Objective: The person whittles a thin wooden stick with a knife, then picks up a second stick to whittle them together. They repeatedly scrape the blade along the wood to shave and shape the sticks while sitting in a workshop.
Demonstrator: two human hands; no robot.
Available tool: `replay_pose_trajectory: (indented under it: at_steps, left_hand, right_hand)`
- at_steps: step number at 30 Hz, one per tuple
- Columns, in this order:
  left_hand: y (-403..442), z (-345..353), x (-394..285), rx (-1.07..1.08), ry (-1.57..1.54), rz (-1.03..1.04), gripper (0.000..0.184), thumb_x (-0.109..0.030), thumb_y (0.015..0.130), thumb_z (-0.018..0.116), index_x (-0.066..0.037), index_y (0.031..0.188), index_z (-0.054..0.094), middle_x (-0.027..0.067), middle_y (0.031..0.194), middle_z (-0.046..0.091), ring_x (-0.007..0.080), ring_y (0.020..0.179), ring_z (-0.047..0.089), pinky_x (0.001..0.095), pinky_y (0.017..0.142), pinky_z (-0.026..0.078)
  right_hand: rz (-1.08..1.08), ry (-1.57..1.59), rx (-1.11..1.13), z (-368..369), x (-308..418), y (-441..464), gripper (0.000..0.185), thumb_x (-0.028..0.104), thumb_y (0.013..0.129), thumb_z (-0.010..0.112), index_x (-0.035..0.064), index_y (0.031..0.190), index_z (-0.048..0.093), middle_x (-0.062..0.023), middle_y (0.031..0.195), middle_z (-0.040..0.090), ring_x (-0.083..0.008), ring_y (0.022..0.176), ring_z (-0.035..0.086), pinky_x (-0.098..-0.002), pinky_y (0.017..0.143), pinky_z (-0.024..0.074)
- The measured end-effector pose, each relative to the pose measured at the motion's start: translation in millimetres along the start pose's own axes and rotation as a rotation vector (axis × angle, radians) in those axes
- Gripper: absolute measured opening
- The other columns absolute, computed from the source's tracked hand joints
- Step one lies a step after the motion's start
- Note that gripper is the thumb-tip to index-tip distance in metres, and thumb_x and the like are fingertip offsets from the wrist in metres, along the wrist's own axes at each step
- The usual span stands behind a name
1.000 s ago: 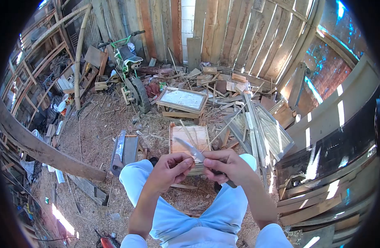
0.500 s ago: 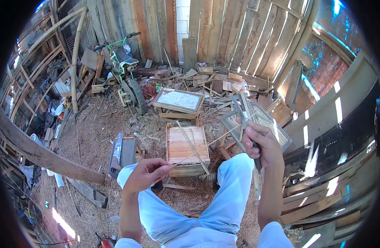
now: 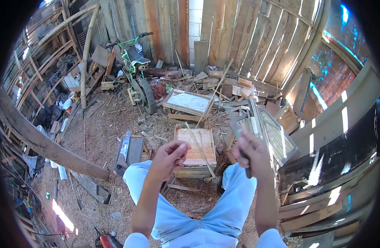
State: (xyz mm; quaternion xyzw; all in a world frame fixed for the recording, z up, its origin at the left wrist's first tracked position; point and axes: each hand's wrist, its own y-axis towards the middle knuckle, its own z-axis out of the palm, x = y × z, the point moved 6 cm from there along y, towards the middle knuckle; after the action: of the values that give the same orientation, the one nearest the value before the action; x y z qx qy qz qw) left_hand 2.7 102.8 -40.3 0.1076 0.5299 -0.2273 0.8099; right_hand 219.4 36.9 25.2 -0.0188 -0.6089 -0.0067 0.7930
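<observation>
My left hand is closed in a pinch in front of my left knee. A thin wooden strip slants up and to the right from its fingertips; its lower end is hard to make out. My right hand is wrapped round the dark handle of a knife, whose blade points up and is blurred. The two hands are apart. Between and beyond them stands a wooden box with a slatted top, and another thin stick lies across it.
A framed panel on wood lies beyond the box. A small dark bench stands left. A green bicycle leans near the plank wall. Scrap wood is heaped at the back right. A long beam crosses the left side.
The hands came apart from the knife's contact by the strip. Since then my right hand has moved slightly down and left, and the strip has swung to point more steeply upward.
</observation>
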Motion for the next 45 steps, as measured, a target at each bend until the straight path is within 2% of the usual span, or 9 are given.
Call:
replay_pose_trajectory:
  at_steps: [2,4,11,18,20,28,31,37,45]
  left_hand:
    - [-2.4,19.9,-0.1,0.005,-0.005,-0.017,0.018,-0.018,0.092,0.059,-0.002,0.097,0.061,-0.0018,0.071,0.052,0.0036,0.053,0.044,0.0169,0.043,0.03]
    - [-5.3,36.1,0.2,0.01,-0.009,-0.032,0.017,-0.018,0.092,0.059,-0.002,0.096,0.06,-0.001,0.072,0.053,0.0041,0.053,0.045,0.0168,0.042,0.03]
    - [-14.5,45.8,-2.0,-0.04,0.149,0.041,0.017,-0.017,0.09,0.062,-0.002,0.097,0.064,-0.0019,0.071,0.056,0.0022,0.054,0.043,0.0177,0.044,0.03]
    - [-20.8,47.6,-3.1,-0.051,0.203,0.107,0.017,-0.016,0.091,0.062,0.0,0.095,0.064,-0.0034,0.067,0.056,0.0009,0.055,0.042,0.019,0.045,0.029]
    - [-21.1,47.1,-5.3,-0.065,0.21,0.132,0.017,-0.016,0.091,0.061,0.0,0.095,0.064,-0.0032,0.067,0.056,0.0009,0.055,0.041,0.019,0.046,0.029]
    - [-26.5,44.3,-7.9,-0.025,0.272,0.125,0.017,-0.015,0.09,0.062,0.0,0.096,0.065,-0.0034,0.067,0.057,0.0001,0.054,0.04,0.0184,0.046,0.028]
    - [-30.6,42.1,-7.8,-0.035,0.294,0.096,0.016,-0.015,0.09,0.063,0.0,0.095,0.065,-0.0036,0.067,0.057,-0.0001,0.054,0.041,0.0179,0.046,0.029]
    - [-27.1,41.4,-9.0,-0.062,0.3,0.11,0.015,-0.012,0.088,0.063,0.002,0.092,0.064,0.0013,0.07,0.059,0.0035,0.052,0.043,0.0184,0.045,0.031]
    - [-31.2,26.5,-10.6,-0.029,0.334,0.099,0.015,-0.014,0.089,0.064,0.0,0.093,0.066,-0.0028,0.069,0.059,0.0014,0.059,0.045,0.0182,0.05,0.033]
  right_hand:
    - [0.03,-0.056,0.02,13.6,-11.1,1.1,0.042,0.018,0.096,0.05,0.0047,0.135,0.043,-0.0032,0.067,0.055,-0.0029,0.045,0.038,-0.016,0.038,0.0288]
    - [0.052,-0.071,0.219,33.1,-19.1,2.0,0.041,0.016,0.097,0.048,0.004,0.136,0.042,-0.004,0.067,0.055,-0.0034,0.046,0.038,-0.0167,0.041,0.0301]
    - [0.149,-0.108,0.344,45.6,-31.5,-4.4,0.032,0.016,0.097,0.048,-0.0025,0.122,0.052,-0.0037,0.069,0.054,-0.0032,0.047,0.038,-0.0173,0.041,0.0286]
    - [0.202,0.08,0.26,33.8,-20.9,-6.5,0.03,0.014,0.096,0.051,-0.0002,0.122,0.053,-0.0026,0.071,0.056,-0.004,0.049,0.039,-0.0186,0.04,0.0278]
    - [0.204,0.013,0.315,42.9,-24.4,-10.7,0.026,0.018,0.096,0.051,-0.0027,0.111,0.055,-0.0023,0.067,0.052,-0.0032,0.046,0.036,-0.0174,0.039,0.0256]
    - [0.184,0.069,0.285,28.1,-8.3,-9.2,0.027,0.015,0.096,0.05,-0.0014,0.117,0.055,-0.0016,0.069,0.052,-0.0032,0.049,0.039,-0.0168,0.039,0.0259]
    - [0.141,0.024,0.168,12.1,3.6,-2.9,0.038,0.017,0.095,0.051,0.0006,0.13,0.049,-0.001,0.066,0.049,-0.0027,0.046,0.035,-0.0166,0.038,0.0236]
    - [0.249,0.068,0.28,30.9,-12.8,-7.6,0.039,0.017,0.095,0.052,0.0018,0.13,0.048,-0.0018,0.066,0.05,-0.0029,0.045,0.035,-0.016,0.038,0.0243]
    - [0.194,0.135,0.161,8.7,2.1,0.1,0.032,0.015,0.094,0.054,-0.0012,0.121,0.053,-0.001,0.065,0.049,-0.0022,0.045,0.036,-0.016,0.037,0.0245]
